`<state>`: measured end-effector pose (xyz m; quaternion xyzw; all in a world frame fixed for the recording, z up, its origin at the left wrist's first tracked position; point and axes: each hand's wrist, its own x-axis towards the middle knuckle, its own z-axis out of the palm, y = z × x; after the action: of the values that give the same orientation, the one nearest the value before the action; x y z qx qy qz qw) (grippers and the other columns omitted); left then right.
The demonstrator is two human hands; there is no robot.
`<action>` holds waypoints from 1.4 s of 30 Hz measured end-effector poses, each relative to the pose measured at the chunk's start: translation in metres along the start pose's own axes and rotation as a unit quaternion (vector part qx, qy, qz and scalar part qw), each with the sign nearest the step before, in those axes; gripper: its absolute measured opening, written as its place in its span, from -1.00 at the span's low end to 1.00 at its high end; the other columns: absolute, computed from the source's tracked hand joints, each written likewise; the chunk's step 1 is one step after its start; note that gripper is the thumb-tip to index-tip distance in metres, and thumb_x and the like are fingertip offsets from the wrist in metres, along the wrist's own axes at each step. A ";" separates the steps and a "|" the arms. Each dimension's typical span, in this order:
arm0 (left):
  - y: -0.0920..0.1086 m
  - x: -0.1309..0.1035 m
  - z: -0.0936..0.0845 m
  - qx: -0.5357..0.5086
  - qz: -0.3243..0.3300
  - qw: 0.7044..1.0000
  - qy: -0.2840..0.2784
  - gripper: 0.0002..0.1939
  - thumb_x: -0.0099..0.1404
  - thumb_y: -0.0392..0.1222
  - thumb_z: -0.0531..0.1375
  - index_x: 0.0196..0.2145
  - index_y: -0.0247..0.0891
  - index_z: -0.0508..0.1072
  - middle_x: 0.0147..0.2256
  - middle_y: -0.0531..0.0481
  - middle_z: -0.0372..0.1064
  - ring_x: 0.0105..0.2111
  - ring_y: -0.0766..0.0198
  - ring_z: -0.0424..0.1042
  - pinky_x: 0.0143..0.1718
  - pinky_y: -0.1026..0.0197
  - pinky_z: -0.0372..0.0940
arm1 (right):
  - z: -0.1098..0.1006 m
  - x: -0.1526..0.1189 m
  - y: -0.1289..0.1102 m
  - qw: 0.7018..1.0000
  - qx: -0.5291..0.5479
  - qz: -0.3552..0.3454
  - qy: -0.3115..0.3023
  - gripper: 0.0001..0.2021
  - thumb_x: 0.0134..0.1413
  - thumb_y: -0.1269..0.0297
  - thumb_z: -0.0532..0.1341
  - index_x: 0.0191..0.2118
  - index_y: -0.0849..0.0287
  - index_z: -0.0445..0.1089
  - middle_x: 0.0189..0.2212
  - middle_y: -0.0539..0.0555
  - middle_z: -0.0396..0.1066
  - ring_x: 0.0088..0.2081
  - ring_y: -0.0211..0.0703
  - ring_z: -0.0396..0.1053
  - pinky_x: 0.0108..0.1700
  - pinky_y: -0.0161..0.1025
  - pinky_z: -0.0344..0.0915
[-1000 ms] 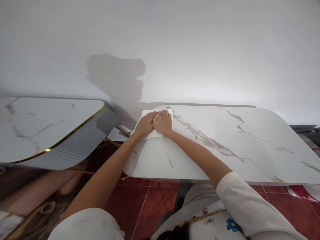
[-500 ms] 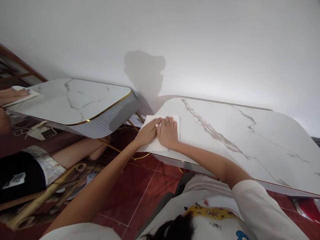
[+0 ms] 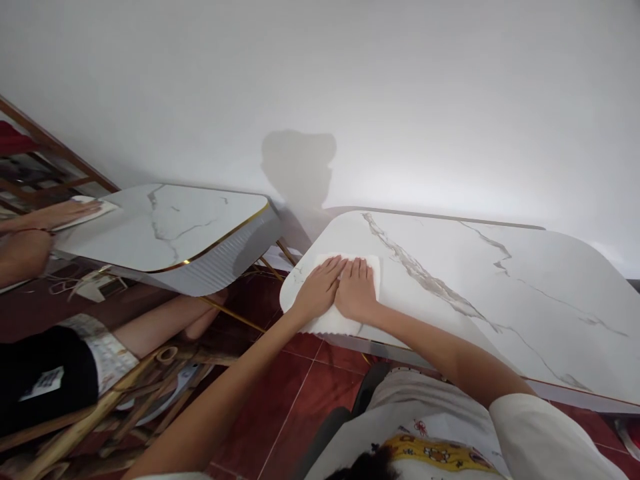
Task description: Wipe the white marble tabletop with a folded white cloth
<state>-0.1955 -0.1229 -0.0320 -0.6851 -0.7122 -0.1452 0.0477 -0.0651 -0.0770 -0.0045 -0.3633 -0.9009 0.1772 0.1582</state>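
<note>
A white cloth (image 3: 336, 325) lies flat near the left end of a white marble-patterned tabletop (image 3: 480, 287), its scalloped near edge reaching the table's front edge. My left hand (image 3: 319, 289) presses flat on the cloth with its fingers stretched out. Beside it my right hand (image 3: 357, 290) also lies flat on the cloth, fingers extended and the two hands touching. Neither hand is wrapped round anything. Part of the cloth is hidden under both palms.
A second marble-patterned table (image 3: 200, 217) with a gold rim stands to the left. There a co-worker's hand (image 3: 75, 210) rests on another white cloth (image 3: 103, 208). A bamboo seat (image 3: 125, 400) is at lower left. Red floor tiles (image 3: 285, 400) show between, and a wall (image 3: 425, 100) stands behind.
Both my hands and the cloth have moved right along the tabletop, away from its left corner, which now shows. The view has shifted slightly. The co-worker's hand stays on its cloth.
</note>
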 end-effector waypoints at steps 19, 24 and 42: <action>-0.031 0.220 0.045 -0.073 -0.032 0.995 0.060 -0.54 0.31 -0.27 -0.15 0.10 -0.32 0.28 0.16 -0.09 0.20 0.18 0.21 0.15 0.20 0.11 0.07 | -0.019 0.185 0.117 0.994 -0.071 0.037 0.080 -0.53 0.26 0.32 -0.15 0.23 0.38 0.09 0.26 0.22 0.03 0.28 0.00 -0.13 0.24 -0.04 -0.20; -0.034 0.239 0.051 -0.049 -0.035 0.996 0.070 -0.55 0.31 -0.28 -0.14 0.09 -0.32 0.29 0.14 -0.10 0.23 0.15 0.19 0.18 0.17 0.12 0.10 | -0.018 0.209 0.133 0.995 -0.072 0.010 0.072 -0.54 0.26 0.33 -0.15 0.21 0.32 0.12 0.24 0.20 0.07 0.26 0.01 -0.06 0.22 -0.04 -0.16; 0.029 0.259 0.065 -0.068 0.058 0.994 0.065 -0.61 0.28 -0.30 -0.11 0.00 -0.32 0.33 0.01 -0.16 0.34 0.05 0.12 0.26 0.12 0.08 0.11 | -0.051 0.165 0.175 0.987 -0.116 0.061 0.097 -0.54 0.26 0.34 -0.17 0.20 0.33 0.12 0.22 0.21 0.10 0.23 0.01 -0.04 0.21 -0.07 -0.13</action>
<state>-0.1731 0.1445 -0.0204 -0.7157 -0.6554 -0.2348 0.0556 -0.0523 0.1681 -0.0097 -0.4488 -0.8719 0.0451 0.1906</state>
